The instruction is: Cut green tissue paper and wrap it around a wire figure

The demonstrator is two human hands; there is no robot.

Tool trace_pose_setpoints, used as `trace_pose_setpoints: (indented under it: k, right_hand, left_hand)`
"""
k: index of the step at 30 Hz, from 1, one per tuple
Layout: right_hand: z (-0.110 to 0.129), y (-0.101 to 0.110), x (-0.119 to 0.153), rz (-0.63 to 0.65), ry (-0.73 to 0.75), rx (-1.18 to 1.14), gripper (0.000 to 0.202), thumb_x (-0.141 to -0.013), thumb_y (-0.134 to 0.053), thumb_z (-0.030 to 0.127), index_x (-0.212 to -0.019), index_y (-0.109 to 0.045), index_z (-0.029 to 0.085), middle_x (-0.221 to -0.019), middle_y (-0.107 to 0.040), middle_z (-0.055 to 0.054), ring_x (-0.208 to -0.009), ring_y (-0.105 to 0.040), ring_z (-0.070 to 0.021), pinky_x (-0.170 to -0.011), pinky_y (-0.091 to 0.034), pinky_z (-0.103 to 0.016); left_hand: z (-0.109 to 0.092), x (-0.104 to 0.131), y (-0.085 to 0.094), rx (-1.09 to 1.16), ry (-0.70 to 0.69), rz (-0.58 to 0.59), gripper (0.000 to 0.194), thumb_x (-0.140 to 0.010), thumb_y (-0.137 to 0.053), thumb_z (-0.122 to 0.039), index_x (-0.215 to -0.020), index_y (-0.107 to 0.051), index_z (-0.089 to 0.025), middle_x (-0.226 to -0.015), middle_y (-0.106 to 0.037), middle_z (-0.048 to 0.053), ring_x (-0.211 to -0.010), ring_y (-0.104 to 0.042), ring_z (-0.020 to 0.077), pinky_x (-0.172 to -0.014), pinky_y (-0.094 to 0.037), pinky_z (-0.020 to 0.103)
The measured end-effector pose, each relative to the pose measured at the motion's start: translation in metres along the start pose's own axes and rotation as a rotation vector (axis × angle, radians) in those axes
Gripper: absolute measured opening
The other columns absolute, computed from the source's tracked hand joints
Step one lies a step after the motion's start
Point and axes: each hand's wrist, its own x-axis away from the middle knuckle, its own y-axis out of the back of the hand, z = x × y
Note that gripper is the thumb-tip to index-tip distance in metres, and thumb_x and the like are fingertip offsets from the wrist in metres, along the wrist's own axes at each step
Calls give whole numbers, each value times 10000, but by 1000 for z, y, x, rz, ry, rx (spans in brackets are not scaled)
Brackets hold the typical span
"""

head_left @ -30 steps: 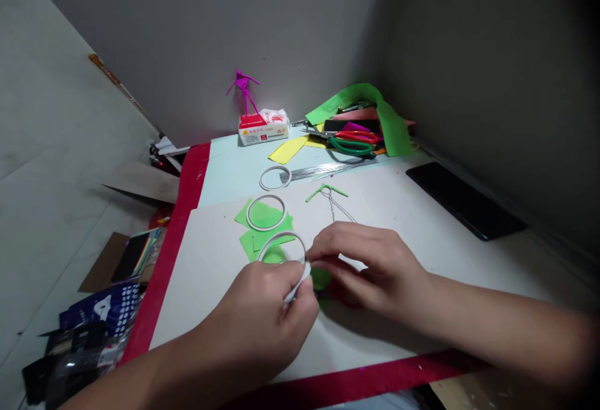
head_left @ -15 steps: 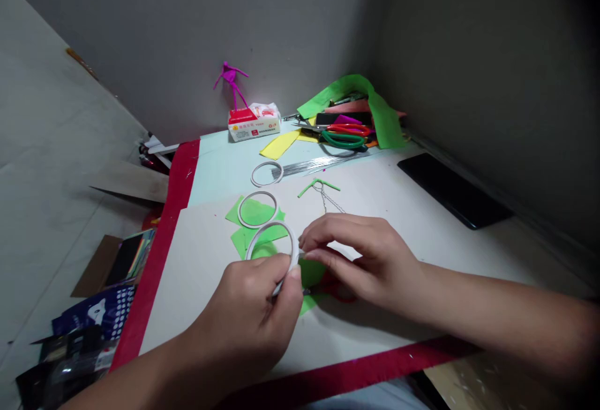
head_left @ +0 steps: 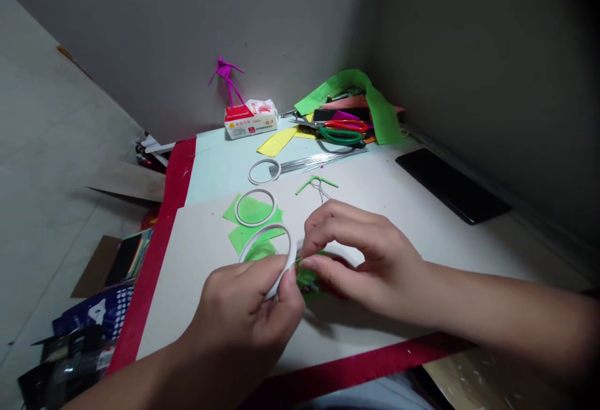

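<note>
A narrow white roll of tape [head_left: 289, 244] stands tilted in my left hand [head_left: 253, 304], pinched between thumb and curled fingers. Just right of it, my right hand [head_left: 365, 254] is closed in a pinch at the roll's edge, where a short thin strip of tape [head_left: 299, 261] shows between the two hands. Beyond my right hand lies a twisted wire figure [head_left: 320, 186] with green-wrapped arms, its lower part hidden by that hand. Green paper pieces [head_left: 239, 240] lie behind the held roll, and more green and something red are partly hidden below my right hand.
Two other white rings lie farther back, the nearer ring [head_left: 237, 215] on green paper. Thin wires [head_left: 304, 161], scissors [head_left: 344, 132] and coloured paper strips [head_left: 382, 113] lie behind. A purple figure [head_left: 225, 71] stands on a small box [head_left: 250, 124]. A black phone [head_left: 452, 186] lies right.
My right hand's fingers have lifted and shifted slightly at the roll's edge. The roll has tipped a little in my left hand. The whole view has moved slightly.
</note>
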Motion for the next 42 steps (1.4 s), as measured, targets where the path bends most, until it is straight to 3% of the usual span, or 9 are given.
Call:
trace_pose_setpoints:
  k: [13, 19, 21, 24, 26, 31, 34, 39, 42]
  right_hand:
    - [7, -2, 5, -80, 167, 78, 138, -796, -567, 9, -855, -605, 128, -818, -557, -63, -770, -533, -120, -660, -495, -225]
    - [14, 5, 9, -23, 275, 119, 214, -766, -576, -18, -929, -610, 117, -878, -564, -85, -810, -561, -141, -694, -515, -233]
    - [16, 11, 9, -43, 283, 131, 249, -758, -564, -28, -949, -609, 125, -891, -562, -84, -822, -573, -151, -702, -516, -251]
    - [13, 21, 4, -160, 150, 133, 189, -789, -579, 27, -903, -615, 173, -864, -573, -57, -820, -579, -165, -719, -503, -294]
    - [2, 24, -1, -145, -57, 98, 93, -821, -599, 106, -820, -620, 196, -829, -580, -36, -806, -573, -169, -718, -483, -314]
    - [-37, 15, -1, 143, -456, 74, 102, -802, -632, 168, -703, -652, 187, -912, -549, -40, -902, -551, -179, -851, -447, -353]
    - [-49, 6, 6, 202, -465, 118, 90, -800, -625, 166, -718, -655, 188, -951, -548, -47, -978, -513, -196, -896, -418, -367]
    - [-53, -2, 9, 212, -420, 189, 87, -798, -616, 154, -719, -642, 181, -959, -547, -54, -987, -483, -202, -895, -401, -370]
    - [-55, -5, 9, 201, -398, 212, 79, -797, -616, 153, -726, -639, 181, -964, -545, -57, -989, -477, -205, -885, -402, -366]
  left_hand:
    - [1, -11, 13, 381, 169, 251, 306, -804, -447, -229, -514, -358, -187, -496, -305, -54, -472, -302, 78, -444, -251, 213]
    - [-3, -11, 22, 863, 615, 412, 334, -789, -459, -319, -496, -348, -202, -453, -278, -63, -436, -212, 72, -391, -186, 200]
    - [7, -18, 26, 964, 695, 313, 298, -777, -469, -266, -497, -392, -200, -438, -327, -59, -407, -222, 69, -359, -182, 192]
    - [23, -30, 31, 1034, 631, -329, 269, -753, -443, -106, -500, -393, -184, -461, -290, -65, -410, -243, 55, -363, -189, 169]
    - [29, -33, 32, 1022, 531, -441, 270, -760, -450, -74, -508, -459, -169, -458, -293, -66, -423, -274, 52, -389, -233, 167]
    - [24, -24, 21, 746, 501, -68, 337, -862, -502, -258, -544, -576, -173, -419, -343, -54, -417, -294, 77, -414, -303, 205]
    - [24, -20, 13, 636, 405, 44, 402, -874, -497, -281, -483, -492, -186, -450, -339, -52, -440, -309, 85, -478, -376, 217]
    - [31, -18, -1, 454, 200, 233, 163, -866, -515, -250, -753, -617, -194, -698, -567, -27, -660, -516, 122, -586, -416, 204]
    - [34, -12, -9, 341, 146, 363, 139, -860, -499, -246, -763, -585, -197, -630, -498, -44, -566, -452, 104, -519, -366, 206]
